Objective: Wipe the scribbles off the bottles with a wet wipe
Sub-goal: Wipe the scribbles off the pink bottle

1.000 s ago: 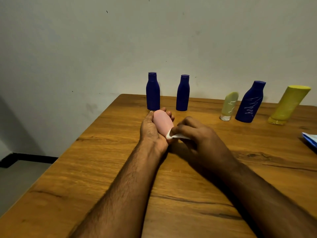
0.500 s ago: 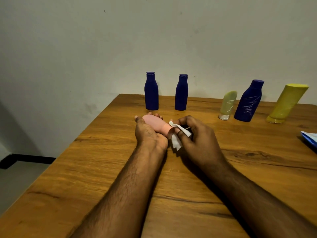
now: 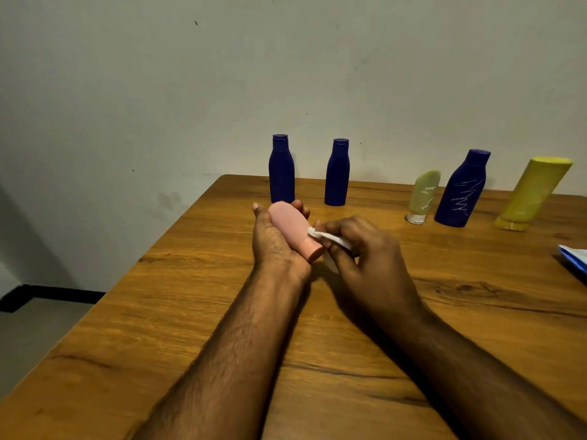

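Note:
My left hand (image 3: 273, 239) grips a pink bottle (image 3: 292, 227) above the wooden table (image 3: 190, 312), its cap end pointing toward me and to the right. My right hand (image 3: 365, 252) pinches a white wet wipe (image 3: 327, 238) against the bottle near its neck. Two plain dark blue bottles (image 3: 281, 169) (image 3: 337, 173) stand at the table's back edge. Further right stand a pale green tube (image 3: 424, 196) with white scribbles, a dark blue bottle (image 3: 460, 190) with pale scribbles, and a yellow tube (image 3: 533, 193).
A blue and white packet (image 3: 575, 258) lies at the right edge of the table. A grey wall rises behind the table. The floor and a dark skirting board (image 3: 47, 296) show at the left, past the table's left edge.
The pink bottle has turned in my left hand so its cap end now shows toward me. My right hand has shifted the wipe along the bottle to the neck.

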